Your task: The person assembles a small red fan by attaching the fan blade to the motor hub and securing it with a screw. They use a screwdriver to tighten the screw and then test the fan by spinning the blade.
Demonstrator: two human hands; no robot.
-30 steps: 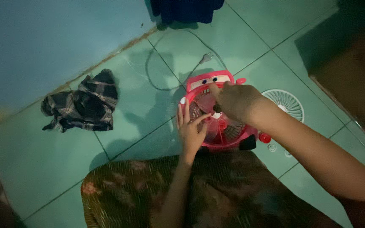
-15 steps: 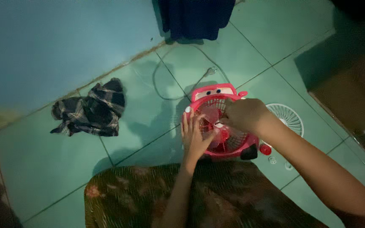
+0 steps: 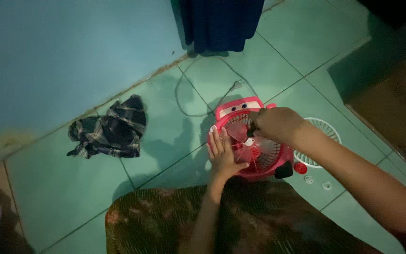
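Note:
A small pink fan shaped like a cartoon car (image 3: pixel 235 110) lies on its back on the green tiled floor, in front of my lap. Its translucent pink blades (image 3: pixel 245 149) are exposed. My left hand (image 3: pixel 223 153) rests flat, fingers together, on the fan's left rim and steadies it. My right hand (image 3: pixel 274 124) is closed around a dark tool handle (image 3: pixel 250 132) held over the hub of the blades. A patterned brown cloth (image 3: pixel 203 216) covers my lap.
A white round fan grille (image 3: pixel 326 132) lies on the floor right of the fan, with a red cap (image 3: pixel 300 168) and two small white parts (image 3: pixel 309 179) nearby. The fan's cord and plug (image 3: pixel 235 86) trail toward the wall. A crumpled plaid cloth (image 3: pixel 111 129) lies at left. A brown box (image 3: pixel 391 89) stands at right.
The view has shifted, so everything sits lower and further right in frame. My right hand has stayed over the fan's hub. My left hand went from curled fingers to lying flat.

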